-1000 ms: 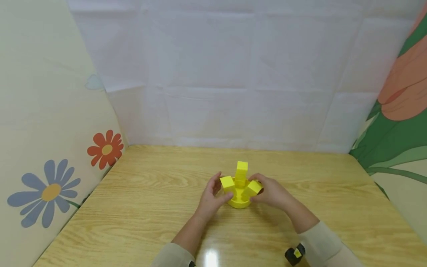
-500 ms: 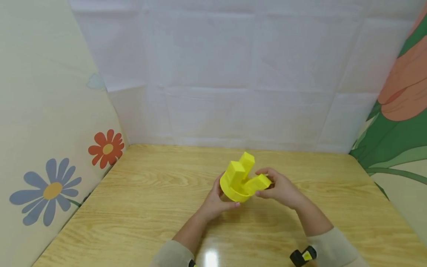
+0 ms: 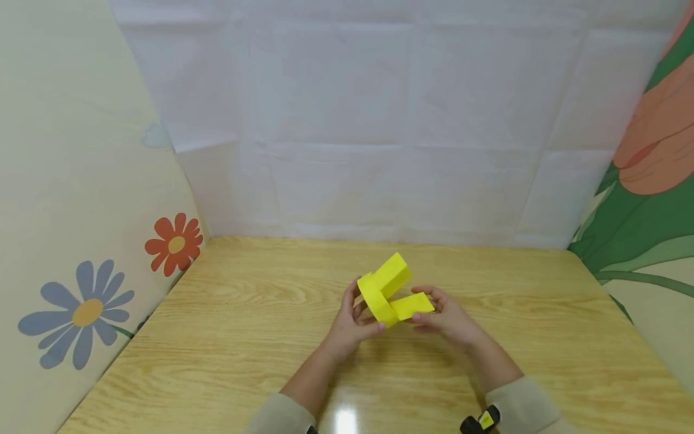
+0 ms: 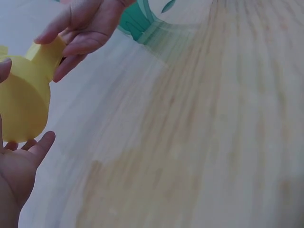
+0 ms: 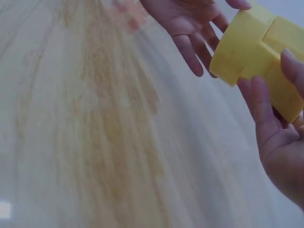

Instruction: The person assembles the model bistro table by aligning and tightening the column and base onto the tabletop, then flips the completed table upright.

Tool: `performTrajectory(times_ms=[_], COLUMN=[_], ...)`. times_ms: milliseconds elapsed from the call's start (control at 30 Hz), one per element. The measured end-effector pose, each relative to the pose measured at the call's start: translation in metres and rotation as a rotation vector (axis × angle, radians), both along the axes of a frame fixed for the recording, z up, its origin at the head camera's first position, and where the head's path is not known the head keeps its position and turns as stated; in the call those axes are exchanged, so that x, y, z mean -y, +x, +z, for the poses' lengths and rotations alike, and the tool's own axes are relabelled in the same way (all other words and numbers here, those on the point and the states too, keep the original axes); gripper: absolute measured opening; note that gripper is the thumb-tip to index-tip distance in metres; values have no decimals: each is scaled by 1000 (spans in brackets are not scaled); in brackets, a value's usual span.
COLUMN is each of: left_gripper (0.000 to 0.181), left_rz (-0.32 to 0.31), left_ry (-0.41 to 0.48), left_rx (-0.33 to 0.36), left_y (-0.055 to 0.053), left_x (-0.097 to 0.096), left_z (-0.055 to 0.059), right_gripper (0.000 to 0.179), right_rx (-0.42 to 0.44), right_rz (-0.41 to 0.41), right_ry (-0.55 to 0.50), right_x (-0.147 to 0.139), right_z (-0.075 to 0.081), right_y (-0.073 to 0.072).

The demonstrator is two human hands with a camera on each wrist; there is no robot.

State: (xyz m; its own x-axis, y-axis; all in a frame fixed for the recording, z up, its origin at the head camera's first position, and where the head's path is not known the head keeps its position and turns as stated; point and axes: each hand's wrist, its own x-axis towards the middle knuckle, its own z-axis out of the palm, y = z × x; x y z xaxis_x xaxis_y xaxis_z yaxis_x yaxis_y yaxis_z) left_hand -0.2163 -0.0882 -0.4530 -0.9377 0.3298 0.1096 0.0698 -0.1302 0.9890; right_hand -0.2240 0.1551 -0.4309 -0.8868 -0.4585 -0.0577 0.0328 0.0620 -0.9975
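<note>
A yellow plastic piece with a shallow round base (image 3: 376,299) and blocky square prongs (image 3: 393,274) is tipped on its side above the table. My left hand (image 3: 347,328) holds the base by its rim, thumb on the near side, fingers behind; in the left wrist view the round underside of the base (image 4: 23,102) faces the camera. My right hand (image 3: 450,319) pinches the lower prong (image 3: 413,306) between thumb and fingers. In the right wrist view small marks show on the base (image 5: 235,47) and on the gripped prong (image 5: 282,90). The third prong is mostly hidden.
The wood-grain table (image 3: 228,337) lies beneath both hands. A white cloth (image 3: 336,120) hangs behind it, and flower-printed panels stand at the left (image 3: 87,181) and right (image 3: 650,241). A black wrist device (image 3: 479,421) sits at the right sleeve.
The yellow piece stood upright on its base, then was lifted and tilted, its prongs swinging from upward to rightward. The left hand shifted onto the base; the right hand stayed at a prong.
</note>
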Motion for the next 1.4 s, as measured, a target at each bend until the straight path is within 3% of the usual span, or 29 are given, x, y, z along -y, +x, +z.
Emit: performTrajectory(times_ms=[200,333,433,600,700,800,1000,1133,1267,1400], left_gripper=[106,105,104,104,104,104,104,102,100,99], left_rz=[66,119,151,179,172,148,91,58,43,62], left_ry=[-20,-84,-156,-299,-412,-524,-687,-732,-725,-662], left_rx=[22,5,-24,-117,-184,-236,-316,-344,-343,-292], left_y=[0,-1,-2,-5,-8,-10,-15,-19,-23,-26], left_x=[0,1,2,5,5,5,2,-1,-3,-5], left_z=[3,8,13,24,31,37,47,51,52,48], right_gripper=[72,77,75,61,55,51,55,55,54,55], right_rx=[18,-13,-100,-357,-494,-555,-508,-445,-373,-320], right_rz=[5,-40,-125,-285,-290,-231,-97,-85,-111,-158], right_ry=[-39,23,98,174,244,316,382,346,288,250], right_x=[6,8,8,7,10,16,24,24,21,20], right_z=[-4,1,8,23,31,36,38,34,28,21], right_y=[1,2,4,5,5,4,-1,-6,-9,-11])
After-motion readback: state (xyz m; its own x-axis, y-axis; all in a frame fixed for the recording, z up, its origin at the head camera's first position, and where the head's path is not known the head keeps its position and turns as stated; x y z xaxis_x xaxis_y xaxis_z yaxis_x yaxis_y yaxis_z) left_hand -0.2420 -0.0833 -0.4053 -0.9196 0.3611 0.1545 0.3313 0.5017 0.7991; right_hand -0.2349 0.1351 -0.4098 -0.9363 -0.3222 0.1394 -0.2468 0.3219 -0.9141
